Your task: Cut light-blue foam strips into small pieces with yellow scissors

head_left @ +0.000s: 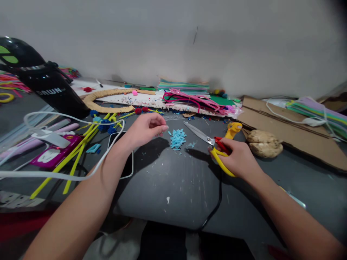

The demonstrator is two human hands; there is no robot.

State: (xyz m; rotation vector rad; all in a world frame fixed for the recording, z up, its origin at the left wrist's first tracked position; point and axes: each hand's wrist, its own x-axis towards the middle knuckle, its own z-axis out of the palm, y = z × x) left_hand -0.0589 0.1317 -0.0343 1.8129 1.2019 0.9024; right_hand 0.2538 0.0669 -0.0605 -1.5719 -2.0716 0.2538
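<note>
A small heap of light blue cut pieces (178, 139) lies on the grey table, with finer crumbs just right of it. My left hand (149, 128) hovers to the left of the heap, fingers curled and thumb near the fingertips; whatever may be between them is hidden. In my right hand (238, 159) are scissors (200, 134) with red and yellow handles. Their blades look closed and point up and left, to the right of the heap. Behind that hand sits a yellow glue gun (233, 130), partly covered.
At left stand a black bottle (54, 86), yellow strips (78, 150), a purple case (55, 153) and a looping white cable (81, 177). A phone (126, 164) lies under my left forearm. Cardboard (295, 133) and a tan lump (264, 143) are right; pink pipe cleaners (189, 99) lie behind.
</note>
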